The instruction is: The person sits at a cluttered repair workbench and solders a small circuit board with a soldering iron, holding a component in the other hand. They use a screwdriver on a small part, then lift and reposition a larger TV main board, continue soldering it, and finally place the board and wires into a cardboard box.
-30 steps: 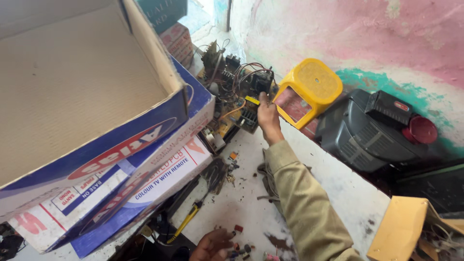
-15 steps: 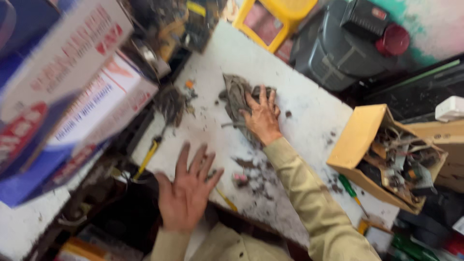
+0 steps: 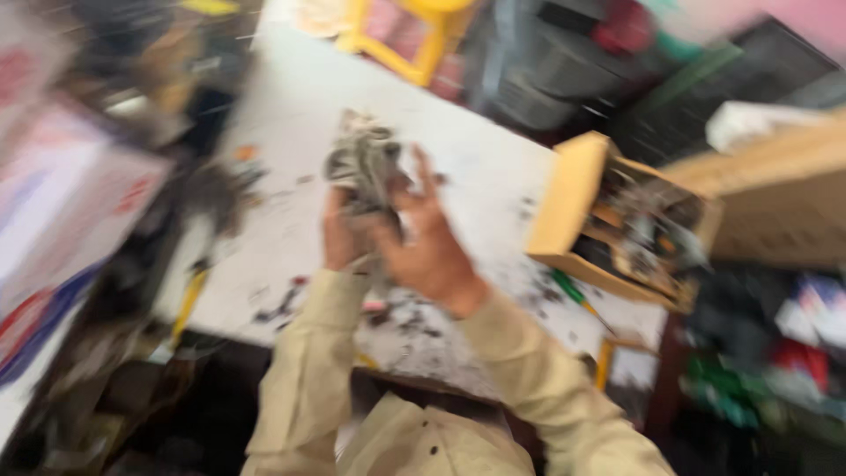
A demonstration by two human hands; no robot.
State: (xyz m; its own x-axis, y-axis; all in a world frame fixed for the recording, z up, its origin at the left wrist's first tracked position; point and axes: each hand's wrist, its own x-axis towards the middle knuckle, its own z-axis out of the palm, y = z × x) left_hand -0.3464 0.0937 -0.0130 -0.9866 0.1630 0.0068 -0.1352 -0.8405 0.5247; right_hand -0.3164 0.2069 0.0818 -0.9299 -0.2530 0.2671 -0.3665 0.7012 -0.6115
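My left hand [image 3: 342, 236] and right hand [image 3: 432, 249] hold a grey wad [image 3: 363, 163] of scrap up over the white bench [image 3: 291, 106]; the left fingers curl round its lower edge, while the right fingers [image 3: 421, 169] are spread against its side. The picture is blurred, so I cannot tell what the wad is made of. Right of the wad, a yellow box [image 3: 564, 198] of parts sits on the bench.

Soft, even daylight fills the view, with no hard shadows and no glare; the white desk [image 3: 493, 176] is the brightest surface, nearly washed out; the space under its near edge is dim; heavy motion blur smears everything, worst at the left and top edges; the raised fingers [image 3: 423, 181] have soft outlines; nothing is sharp.
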